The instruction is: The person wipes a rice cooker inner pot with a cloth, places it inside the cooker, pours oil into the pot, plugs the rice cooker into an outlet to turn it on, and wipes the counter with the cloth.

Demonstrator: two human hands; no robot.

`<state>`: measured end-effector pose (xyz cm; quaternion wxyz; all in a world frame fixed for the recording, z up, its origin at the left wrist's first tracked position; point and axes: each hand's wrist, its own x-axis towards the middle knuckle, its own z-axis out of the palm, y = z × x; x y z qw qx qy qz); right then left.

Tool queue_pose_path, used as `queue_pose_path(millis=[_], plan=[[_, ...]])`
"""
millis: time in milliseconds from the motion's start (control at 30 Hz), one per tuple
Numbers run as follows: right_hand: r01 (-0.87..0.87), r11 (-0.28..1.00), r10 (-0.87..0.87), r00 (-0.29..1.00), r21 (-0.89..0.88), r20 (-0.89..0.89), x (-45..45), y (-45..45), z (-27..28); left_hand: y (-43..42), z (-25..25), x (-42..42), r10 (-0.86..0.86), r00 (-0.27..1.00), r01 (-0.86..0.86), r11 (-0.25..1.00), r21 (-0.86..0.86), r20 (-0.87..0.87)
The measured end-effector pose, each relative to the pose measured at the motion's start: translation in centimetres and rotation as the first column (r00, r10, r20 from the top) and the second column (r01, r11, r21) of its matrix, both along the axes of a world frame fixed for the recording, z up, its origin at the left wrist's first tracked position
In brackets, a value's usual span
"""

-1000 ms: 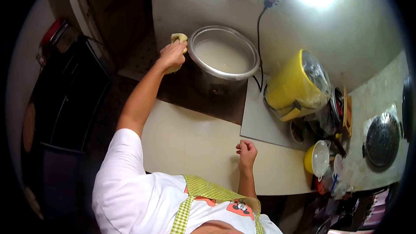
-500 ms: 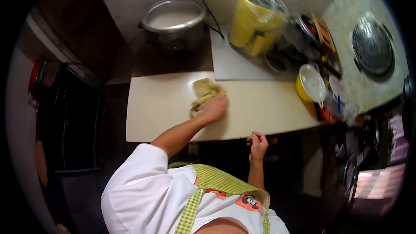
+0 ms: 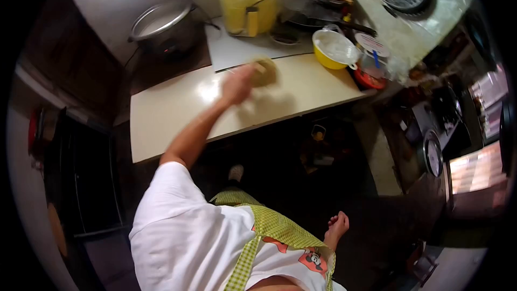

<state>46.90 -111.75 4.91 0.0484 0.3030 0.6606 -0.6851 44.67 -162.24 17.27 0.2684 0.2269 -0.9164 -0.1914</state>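
My left hand (image 3: pixel 238 85), slightly smeared by motion, grips a yellowish-green cloth (image 3: pixel 265 73). Hand and cloth are over the cream tabletop (image 3: pixel 172 116), near the edge of the white board (image 3: pixel 234 54). A shadow falls on the tabletop below the cloth, a little apart from it. Low beside my body, away from the table, hangs my right hand (image 3: pixel 336 227). Its fingers are curled in and nothing shows in them.
A rice cooker (image 3: pixel 164 29) with its lid off stands at the back left. Behind the cloth is a plastic-wrapped yellow appliance (image 3: pixel 249 8). A yellow bowl (image 3: pixel 334 51) and a red-based container (image 3: pixel 370 78) sit by the right end. Pans (image 3: pixel 323 13) crowd the back right.
My left hand has carried the cloth away from me toward the back of the table, and the cloth now appears raised. My right hand has dropped back from the table edge. The view has shifted right.
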Motion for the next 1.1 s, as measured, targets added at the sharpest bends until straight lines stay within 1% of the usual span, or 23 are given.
queue_pose_path(millis=[33, 67, 100, 167, 200, 300, 333, 400, 433, 500, 533, 600, 633, 700, 767, 800, 833, 867, 900, 967, 1000, 1067, 1100], plan=[[0.035, 0.999, -0.035, 0.999, -0.003, -0.003, 0.4, 1.1, -0.7, -4.0, 0.1, -0.5, 0.054, 0.999, -0.054, 0.995, -0.089, -0.007], [0.046, 0.998, -0.044, 0.998, -0.035, 0.051, 0.8, 2.2, -1.6, -6.7, 0.6, -0.9, 0.182, 0.978, -0.173, 0.981, -0.088, 0.105], [0.057, 0.996, -0.050, 0.993, -0.066, 0.103, 1.1, 3.0, -2.3, -7.9, 2.0, -1.2, 0.269, 0.916, -0.276, 0.961, -0.018, 0.297], [0.067, 0.996, -0.058, 0.989, -0.059, 0.135, 1.6, 3.3, -2.9, -15.2, -6.4, -3.1, 0.276, 0.916, -0.298, 0.954, 0.035, 0.292], [0.050, 0.998, -0.044, 0.991, -0.042, 0.130, 2.0, 3.4, -3.2, -12.9, -6.4, -4.8, 0.249, 0.923, -0.272, 0.962, 0.040, 0.292], [0.045, 0.999, -0.046, 0.988, 0.012, 0.148, 2.2, 2.8, -3.9, -1.6, -7.1, -10.0, 0.015, 0.864, -0.086, 0.989, 0.118, 0.504], [0.064, 0.998, -0.061, 0.979, -0.009, 0.195, 2.1, 2.4, -3.9, 2.1, -7.1, -12.7, -0.124, 0.882, 0.067, 0.988, 0.139, 0.455], [0.054, 0.997, -0.039, 0.971, -0.057, 0.236, 2.3, 1.7, -4.1, 7.4, -6.7, -18.7, -0.274, 0.821, 0.163, 0.953, 0.255, 0.501], [0.044, 0.998, -0.031, 0.974, -0.053, 0.225, 1.6, 1.0, -4.1, 9.7, -4.5, -20.2, -0.330, 0.756, 0.182, 0.936, 0.302, 0.566], [-0.129, 0.992, 0.127, 0.979, 0.005, 0.160, -0.2, -0.1, -4.0, 11.3, -5.0, -22.8, -0.468, 0.668, 0.483, 0.864, 0.141, 0.579], [-0.193, 0.980, 0.186, 0.974, 0.045, 0.130, -1.2, -0.4, -4.6, 11.1, -5.3, -23.0, -0.452, 0.684, 0.455, 0.878, 0.150, 0.572], [-0.263, 0.962, 0.254, 0.960, 0.072, 0.115, -3.1, -1.2, -4.7, 9.5, -6.1, -20.1, -0.382, 0.838, 0.368, 0.923, 0.113, 0.390], [-0.296, 0.952, 0.290, 0.953, 0.080, 0.086, -3.8, -1.9, -4.9, 7.7, -6.4, -17.3, -0.328, 0.849, 0.303, 0.944, 0.129, 0.414], [-0.350, 0.928, 0.339, 0.935, 0.126, 0.105, -5.1, -2.0, -5.5, 3.2, -6.5, -10.0, -0.158, 0.880, 0.117, 0.986, 0.118, 0.448], [-0.369, 0.922, 0.354, 0.925, 0.112, 0.136, -5.8, -1.4, -6.3, -2.5, -7.7, -0.9, 0.082, 0.838, -0.149, 0.986, 0.081, 0.540], [-0.366, 0.926, 0.347, 0.923, 0.096, 0.164, -6.0, -1.2, -6.5, -5.8, -9.6, 4.7, 0.207, 0.903, -0.253, 0.965, 0.075, 0.377], [-0.356, 0.930, 0.334, 0.922, 0.090, 0.197, -5.9, -0.9, -6.6, -6.6, -6.6, 9.2, 0.404, 0.795, -0.505, 0.854, 0.125, 0.452], [-0.344, 0.937, 0.320, 0.919, 0.068, 0.231, -5.9, -0.8, -6.5, -8.6, -7.0, 14.1, 0.515, 0.722, -0.615, 0.784, 0.088, 0.462], [-0.362, 0.930, 0.338, 0.912, 0.067, 0.233, -6.1, -0.7, -6.7, -11.0, -8.9, 18.8, 0.628, 0.653, -0.694, 0.720, 0.003, 0.424], [-0.380, 0.924, 0.357, 0.895, 0.038, 0.267, -6.4, -0.2, -7.1, -13.5, -11.2, 26.1, 0.761, 0.532, -0.751, 0.627, -0.207, 0.371], [-0.391, 0.920, 0.368, 0.891, 0.037, 0.267, -6.7, -0.4, -6.8, -11.7, -9.0, 25.1, 0.768, 0.523, -0.759, 0.617, -0.208, 0.370], [-0.425, 0.901, 0.385, 0.878, 0.092, 0.284, -6.9, -1.3, -6.5, -8.6, -4.9, 21.1, 0.692, 0.460, -0.821, 0.570, -0.029, 0.556], [-0.431, 0.898, 0.392, 0.876, 0.089, 0.283, -7.0, -1.9, -6.5, -9.4, -7.9, 19.3, 0.630, 0.592, -0.725, 0.689, -0.010, 0.503]])
